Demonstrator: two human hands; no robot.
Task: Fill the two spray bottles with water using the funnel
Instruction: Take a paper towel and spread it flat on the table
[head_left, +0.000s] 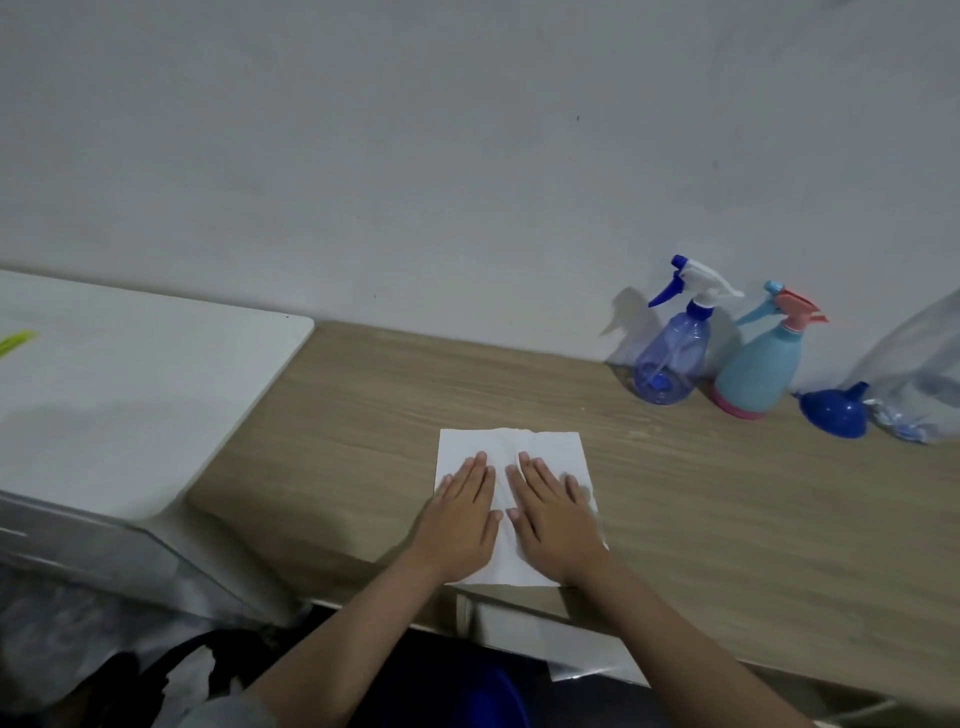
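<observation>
Two spray bottles stand against the wall at the back right of the wooden table (727, 493): a clear blue one (671, 353) with a white and blue trigger, and a light blue one (760, 371) with a pink trigger and pink base. A blue funnel (834, 413) rests mouth down just right of them. A large clear water bottle (919, 384) lies at the right edge. My left hand (460, 519) and my right hand (553, 519) lie flat, fingers straight, side by side on a white paper towel (511, 447) near the front edge.
A white appliance top (130, 389) adjoins the table on the left, with a yellow-green item (15, 343) at its far left edge. A grey wall (467, 156) backs the table. Dark bags (156, 675) sit below on the floor.
</observation>
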